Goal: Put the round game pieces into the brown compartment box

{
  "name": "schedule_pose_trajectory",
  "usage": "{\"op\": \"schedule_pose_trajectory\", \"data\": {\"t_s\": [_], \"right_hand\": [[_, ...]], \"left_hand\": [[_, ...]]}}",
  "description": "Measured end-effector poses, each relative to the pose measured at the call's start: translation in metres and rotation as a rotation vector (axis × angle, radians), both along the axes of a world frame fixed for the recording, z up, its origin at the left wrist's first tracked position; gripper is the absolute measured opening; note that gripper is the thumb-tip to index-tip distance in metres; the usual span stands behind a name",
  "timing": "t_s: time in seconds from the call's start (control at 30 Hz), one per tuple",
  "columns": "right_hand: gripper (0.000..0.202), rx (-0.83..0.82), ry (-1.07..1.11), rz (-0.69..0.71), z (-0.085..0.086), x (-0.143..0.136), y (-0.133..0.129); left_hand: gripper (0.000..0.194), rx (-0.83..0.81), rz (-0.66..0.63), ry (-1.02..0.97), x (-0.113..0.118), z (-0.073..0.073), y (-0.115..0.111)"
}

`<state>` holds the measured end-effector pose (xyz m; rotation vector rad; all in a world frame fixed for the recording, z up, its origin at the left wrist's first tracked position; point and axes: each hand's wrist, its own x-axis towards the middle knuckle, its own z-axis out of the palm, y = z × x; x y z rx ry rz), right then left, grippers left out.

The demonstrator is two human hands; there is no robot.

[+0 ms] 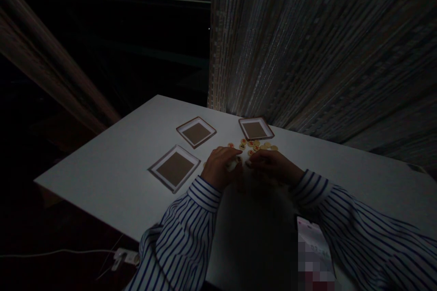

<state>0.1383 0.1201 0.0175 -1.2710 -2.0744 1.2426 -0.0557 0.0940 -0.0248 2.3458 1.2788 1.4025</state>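
Note:
Several round, pale yellow pieces (pixel 256 143), some with red or dark marks, lie loosely on the white table just beyond both hands. My left hand (pixel 220 167) is curved at the near left of the pieces, with a dark-marked piece (pixel 238 159) by its fingertips. To the right, my right hand (pixel 273 165) has its fingers pinched together, and a small pale piece (pixel 248 163) shows at their tips. Both palms face down in deep shadow, and a narrow gap separates the hands.
Three shallow square trays stand on the table (pixel 112 163): one at the left (pixel 174 168), one behind it (pixel 196 132), one at the back right (pixel 256 128). A lit phone (pixel 312 241) lies near my right forearm. Curtains hang behind; a power strip (pixel 126 256) is below left.

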Motion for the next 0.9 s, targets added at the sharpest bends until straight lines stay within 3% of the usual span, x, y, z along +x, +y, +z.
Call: {"op": "schedule_pose_trajectory", "data": {"t_s": [0.27,0.67,0.9], "right_hand": [[0.032,-0.207,0.214,-0.109,-0.002,-0.0004,0.0013],[0.028,-0.26,0.232,-0.115,0.0045,-0.0092,-0.0055],[0.028,-0.145,0.151,-0.089,0.0031,-0.0039,-0.0013]], "left_hand": [[0.031,-0.037,-0.068,0.069,0.0024,-0.0016,0.0006],[0.018,-0.063,-0.094,0.096,0.0073,0.003,-0.0011],[0.019,-0.046,-0.075,0.097,0.0054,0.0017,0.0002]]}}
